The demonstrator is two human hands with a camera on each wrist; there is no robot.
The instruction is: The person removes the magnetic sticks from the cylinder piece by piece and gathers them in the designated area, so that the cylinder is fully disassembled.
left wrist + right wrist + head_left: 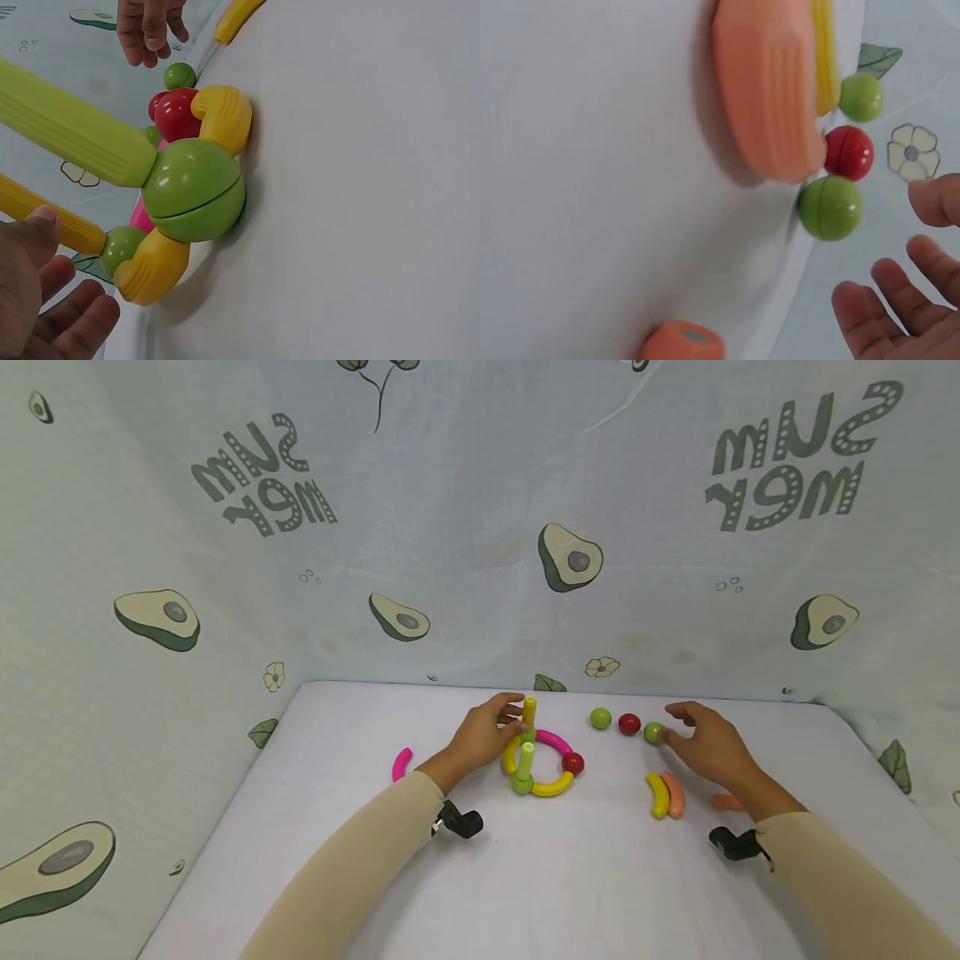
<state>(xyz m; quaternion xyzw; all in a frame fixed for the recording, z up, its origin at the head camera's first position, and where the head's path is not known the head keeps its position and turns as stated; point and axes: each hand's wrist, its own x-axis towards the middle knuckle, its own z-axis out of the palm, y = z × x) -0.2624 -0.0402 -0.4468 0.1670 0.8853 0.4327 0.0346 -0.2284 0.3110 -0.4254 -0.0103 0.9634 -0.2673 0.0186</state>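
Observation:
A ring of curved yellow and pink pieces joined by balls lies on the table. From it rise a yellow rod (529, 710) and a light-green rod (71, 120), each on a green ball (193, 189). A red ball (573, 763) sits at the ring's right side. Beside the yellow rod is my left hand (487, 728), its fingers loosely spread and its thumb overlapping the rod in the left wrist view. My right hand (708, 745) hovers by a loose green ball (830, 208); its fingers are spread, and a gap shows between them and the ball in the right wrist view.
Another green ball (601, 718) and a red ball (629, 724) lie at the back. Nearer lie a curved yellow piece (658, 796) and an orange piece (674, 795), with another orange piece (726, 802) under the right wrist. A pink piece (402, 763) lies left. Printed cloth hangs behind.

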